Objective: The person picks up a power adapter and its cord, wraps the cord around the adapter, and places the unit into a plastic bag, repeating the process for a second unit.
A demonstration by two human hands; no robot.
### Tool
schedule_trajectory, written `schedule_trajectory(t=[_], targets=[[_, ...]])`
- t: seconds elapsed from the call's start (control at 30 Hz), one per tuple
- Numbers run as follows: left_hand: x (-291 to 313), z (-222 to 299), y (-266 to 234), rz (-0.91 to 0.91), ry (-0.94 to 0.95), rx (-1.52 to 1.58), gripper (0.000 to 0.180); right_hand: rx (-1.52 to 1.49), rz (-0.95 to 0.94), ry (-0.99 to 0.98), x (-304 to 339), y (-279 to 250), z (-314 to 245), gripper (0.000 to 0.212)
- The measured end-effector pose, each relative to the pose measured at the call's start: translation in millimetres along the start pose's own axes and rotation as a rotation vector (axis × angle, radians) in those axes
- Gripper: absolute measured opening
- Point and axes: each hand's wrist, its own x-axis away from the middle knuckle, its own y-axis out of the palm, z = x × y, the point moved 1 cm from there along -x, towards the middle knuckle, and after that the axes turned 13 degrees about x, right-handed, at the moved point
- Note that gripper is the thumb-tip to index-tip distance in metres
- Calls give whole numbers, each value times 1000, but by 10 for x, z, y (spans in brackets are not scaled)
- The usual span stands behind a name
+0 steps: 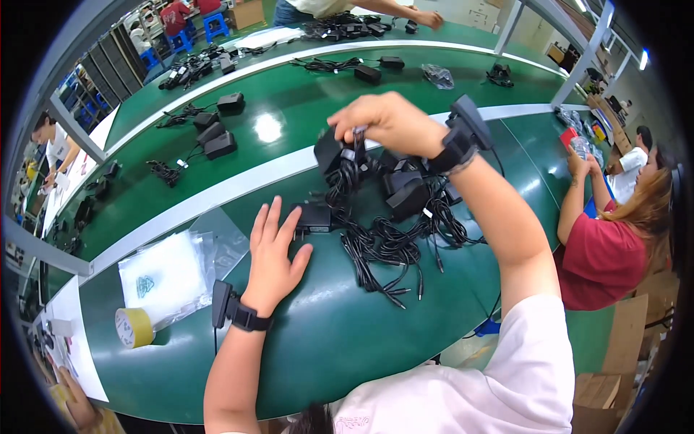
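Observation:
My right hand point(396, 124) is raised over a pile of black power adapters and closed, its fingertips pinched at a power adapter point(330, 153) whose bundled cable point(343, 186) hangs down toward the pile. The fingers partly hide where the grip lies. My left hand point(271, 253) lies open on the green table, fingers spread, its fingertips beside another black power adapter point(314, 215). Right of that, several more adapters point(409, 197) sit heaped together. Their coiled black cables point(379, 249) spread toward me, with the plug ends point(396, 291) loose on the tabletop.
Clear plastic bags point(170, 278) and a yellow tape roll point(134, 327) lie to the left. A white ledge point(210, 190) crosses the table; beyond it are more adapters point(217, 141). A person in a red shirt point(606, 253) sits at right; another person's hand point(428, 19) works at the far side.

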Motion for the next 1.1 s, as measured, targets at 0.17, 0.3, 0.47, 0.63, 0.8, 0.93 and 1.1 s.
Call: schedule_trajectory(t=[0.17, 0.3, 0.47, 0.63, 0.8, 0.93, 1.1], targets=[[-149, -265, 98, -130, -11, 41, 59, 230, -120, -172, 195, 425, 206, 28], [-40, -57, -103, -272, -83, 50, 50, 381, -376, -122, 658, 370, 225, 33], [304, 122, -260, -196, -95, 224, 55, 47, -307, 263, 445, 102, 37, 26], [680, 124, -592, -86, -158, 292, 49, 151, -236, -40, -799, -24, -123, 25], [1127, -122, -795, 97, -163, 22, 49, 289, -197, -271, -2306, 1035, 203, 68], [1288, -365, -707, 120, -204, 13, 52, 521, -292, -88, -2753, 2161, 396, 96], [1341, -435, -782, 120, -235, 71, 39, 718, -469, 198, -2905, 2841, 287, 47]])
